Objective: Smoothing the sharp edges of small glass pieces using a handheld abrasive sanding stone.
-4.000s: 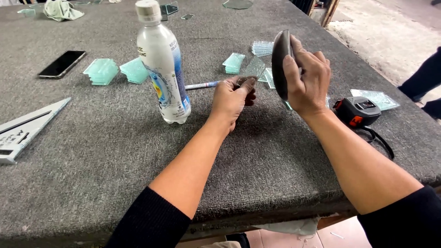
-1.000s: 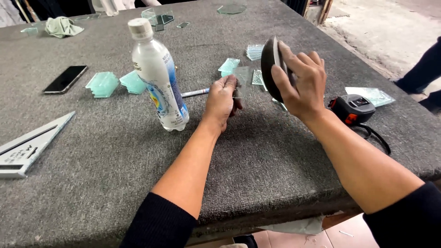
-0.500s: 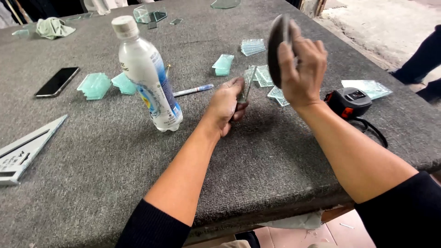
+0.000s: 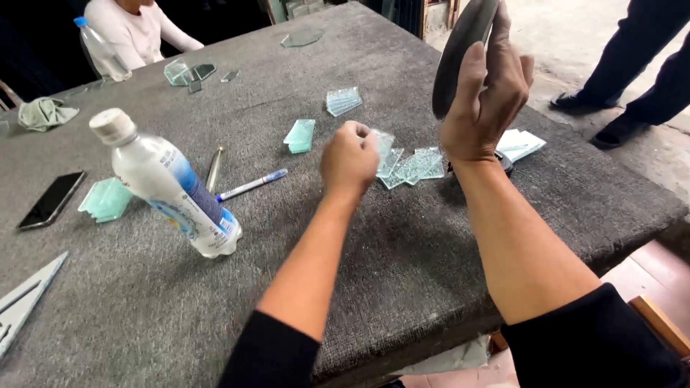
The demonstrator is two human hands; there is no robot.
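R hand (image 4: 483, 108) raised higher vs 0.5 s ago, fingers wrapped round dark oval disc (image 4: 460, 54), held edge-up above table (image 4: 402, 244). L hand (image 4: 350, 162) lifted off table, curled, pinching small glass piece (image 4: 382, 141), near fanned glass pieces (image 4: 413, 165). Bottle (image 4: 169, 188) unmoved, left.

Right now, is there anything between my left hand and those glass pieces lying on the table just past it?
Nothing visible. The left hand hangs right beside the flat glass pieces, already pinching one small piece. The pen and bottle lie off to its other side.
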